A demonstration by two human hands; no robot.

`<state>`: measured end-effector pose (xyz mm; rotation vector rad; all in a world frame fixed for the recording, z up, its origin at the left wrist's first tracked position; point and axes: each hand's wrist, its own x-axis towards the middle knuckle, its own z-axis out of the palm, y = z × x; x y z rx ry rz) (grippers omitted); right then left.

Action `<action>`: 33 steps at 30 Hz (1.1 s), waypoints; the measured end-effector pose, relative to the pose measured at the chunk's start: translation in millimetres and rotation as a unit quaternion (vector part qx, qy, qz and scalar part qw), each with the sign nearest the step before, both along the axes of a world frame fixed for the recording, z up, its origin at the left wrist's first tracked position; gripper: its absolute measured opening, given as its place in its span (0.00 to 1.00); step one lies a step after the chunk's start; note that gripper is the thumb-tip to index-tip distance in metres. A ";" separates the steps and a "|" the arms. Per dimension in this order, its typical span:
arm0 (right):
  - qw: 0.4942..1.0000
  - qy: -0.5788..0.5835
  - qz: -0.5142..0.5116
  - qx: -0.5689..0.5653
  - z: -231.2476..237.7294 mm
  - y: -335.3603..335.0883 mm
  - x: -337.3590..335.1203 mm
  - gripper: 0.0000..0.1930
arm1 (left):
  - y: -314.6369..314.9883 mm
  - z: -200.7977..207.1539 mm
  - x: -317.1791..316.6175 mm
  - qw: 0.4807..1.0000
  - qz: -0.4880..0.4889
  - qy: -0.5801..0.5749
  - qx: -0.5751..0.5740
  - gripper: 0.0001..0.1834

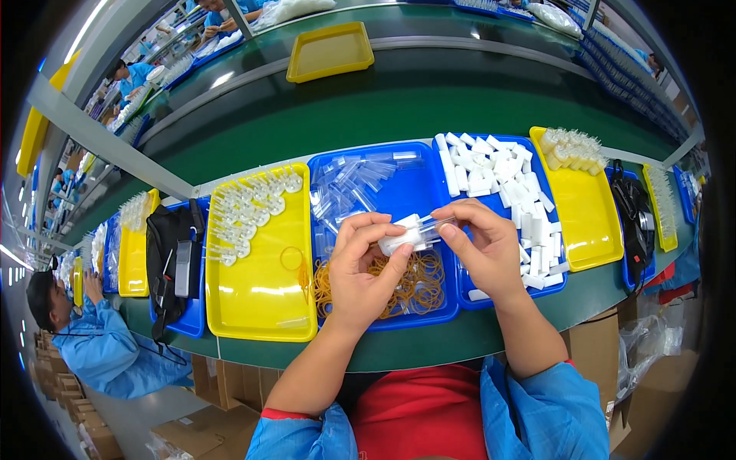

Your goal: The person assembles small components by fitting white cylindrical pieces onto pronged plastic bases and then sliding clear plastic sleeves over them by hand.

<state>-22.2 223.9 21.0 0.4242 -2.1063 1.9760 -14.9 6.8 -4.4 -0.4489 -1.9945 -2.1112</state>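
My left hand (362, 268) is closed around a small bunch of white plastic pieces (400, 241); clear thin tubes stick out of the bunch. At the bunch's right end my right hand (488, 247) pinches a clear tube (429, 225) between thumb and fingertips. Both hands are above a blue tray (425, 192). Loose clear tubes (345, 184) lie in its far part, and tan rubber bands (422, 284) are piled in its near part, partly hidden by my left hand. To the right, another blue tray (481, 287) holds many white pieces (491, 172).
A yellow tray (257, 314) on the left holds clear stemmed discs (245, 211) and a rubber band. Another yellow tray (590, 230) at right carries bundled pieces. Black bags (172, 261) lie in outer trays. Beyond, a yellow tray (331, 73) sits on the green conveyor. A co-worker (107, 345) sits at left.
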 end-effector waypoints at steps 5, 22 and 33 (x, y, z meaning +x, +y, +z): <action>0.999 0.030 0.002 0.023 0.5 2.3 0.1 0.11 | -0.3 2.2 1.0 0.999 0.000 0.023 -0.026 0.15; 0.989 0.087 0.013 0.119 4.7 10.2 -5.6 0.11 | -1.9 8.3 -1.9 0.983 0.078 0.120 -0.117 0.14; 0.991 -0.073 0.072 -0.087 -6.2 3.9 -2.7 0.11 | -0.5 7.1 1.1 0.988 0.074 0.092 -0.102 0.13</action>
